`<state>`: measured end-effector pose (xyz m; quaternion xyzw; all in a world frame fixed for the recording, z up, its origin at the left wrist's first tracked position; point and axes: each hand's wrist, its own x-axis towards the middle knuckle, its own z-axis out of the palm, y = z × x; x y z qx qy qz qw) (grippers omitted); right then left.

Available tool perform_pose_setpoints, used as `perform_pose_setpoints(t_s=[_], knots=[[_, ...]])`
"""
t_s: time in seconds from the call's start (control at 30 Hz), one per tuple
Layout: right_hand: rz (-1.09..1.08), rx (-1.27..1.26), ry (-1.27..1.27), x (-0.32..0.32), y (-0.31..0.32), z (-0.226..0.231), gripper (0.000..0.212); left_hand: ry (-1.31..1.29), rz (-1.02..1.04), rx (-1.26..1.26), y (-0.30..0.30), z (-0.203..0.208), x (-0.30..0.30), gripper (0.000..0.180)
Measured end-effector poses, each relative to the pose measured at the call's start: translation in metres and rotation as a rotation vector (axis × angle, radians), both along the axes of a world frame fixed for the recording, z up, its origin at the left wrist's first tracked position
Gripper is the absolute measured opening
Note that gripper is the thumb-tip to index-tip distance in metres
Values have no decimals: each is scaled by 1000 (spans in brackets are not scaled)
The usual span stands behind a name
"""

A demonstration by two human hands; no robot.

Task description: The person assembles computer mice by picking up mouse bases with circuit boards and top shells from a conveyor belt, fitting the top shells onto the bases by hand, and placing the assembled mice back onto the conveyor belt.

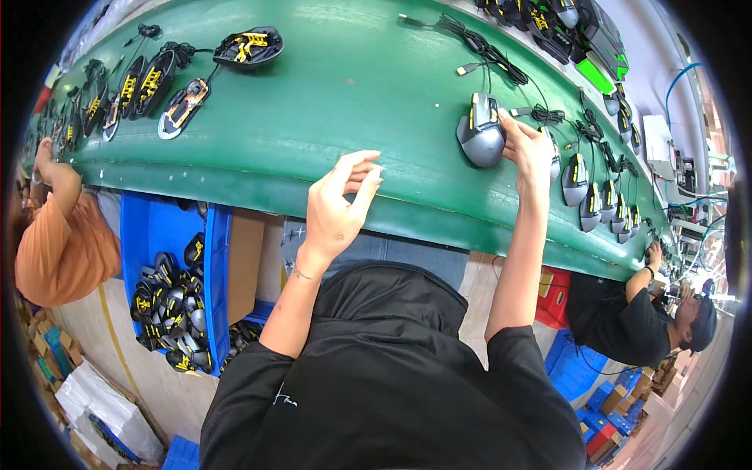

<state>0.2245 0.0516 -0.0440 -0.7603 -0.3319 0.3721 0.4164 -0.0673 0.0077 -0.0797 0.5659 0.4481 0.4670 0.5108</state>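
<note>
Grey-black mouse (481, 142) lies just left of the touching right hand (528, 150), grip indeterminable, long axis toward the surface's (337, 86) far edge; left hand (342, 196) farther, empty, fingers parted.

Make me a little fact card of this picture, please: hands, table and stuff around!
Left hand: nothing seen in it
Right hand: at right edge of a grey-and-black computer mouse; grip unclear
Green table: more mice right, mouse shells left
Blue bin: black-and-yellow mouse pieces
Other people: orange sleeve left, black sleeve right
</note>
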Motion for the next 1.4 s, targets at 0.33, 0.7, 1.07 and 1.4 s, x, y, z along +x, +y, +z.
perform_pose_setpoints(t_s=[0.33, 0.7, 1.07, 1.4], knots=[[79, 230, -862, -65, -51, -8, 78, 32, 17, 0, -1, -4, 5, 26], [318, 546, -981, -115, 7, 13, 62, 352, 521, 252, 26, 11, -81, 25], [623, 631, -689, -231, 123, -21, 38, 905, 430, 415, 119, 0, -207, 64], [97, 106, -751, -97, -8, 3, 38, 1013, 173, -39, 140, 32, -196, 78]])
